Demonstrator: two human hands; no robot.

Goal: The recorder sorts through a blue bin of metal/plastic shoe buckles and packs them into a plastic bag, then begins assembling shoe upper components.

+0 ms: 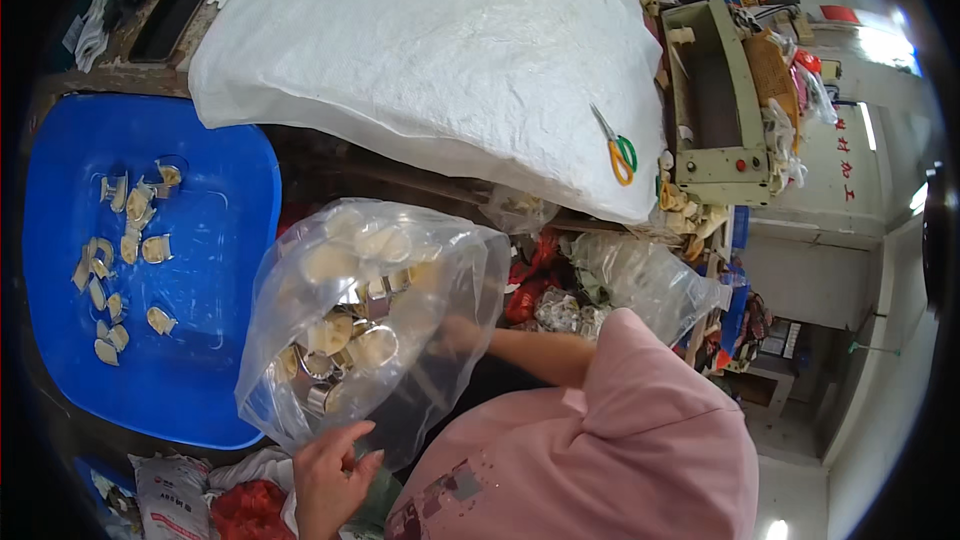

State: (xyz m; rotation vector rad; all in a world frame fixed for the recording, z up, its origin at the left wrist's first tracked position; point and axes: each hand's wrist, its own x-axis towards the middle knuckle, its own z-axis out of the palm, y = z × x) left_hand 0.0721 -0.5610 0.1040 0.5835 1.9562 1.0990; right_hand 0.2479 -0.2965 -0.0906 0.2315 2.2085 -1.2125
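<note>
A large clear plastic bag stands gaping before me. Inside it lie several small curved cream pieces, some with shiny silver sides. My left hand is at the bag's near left edge, its thumb and forefinger apart and nothing visible between them. From the right, my right hand reaches to the bag's side and shows only dimly through the film, so its fingers cannot be made out. To the left, a blue plastic tub has more of the same cream pieces scattered on its bottom.
Beyond the bag is a table under a white sheet, with scissors with green and orange handles on it. A green metal machine stands at its right. Stuffed sacks and a red bag lie at the lower left.
</note>
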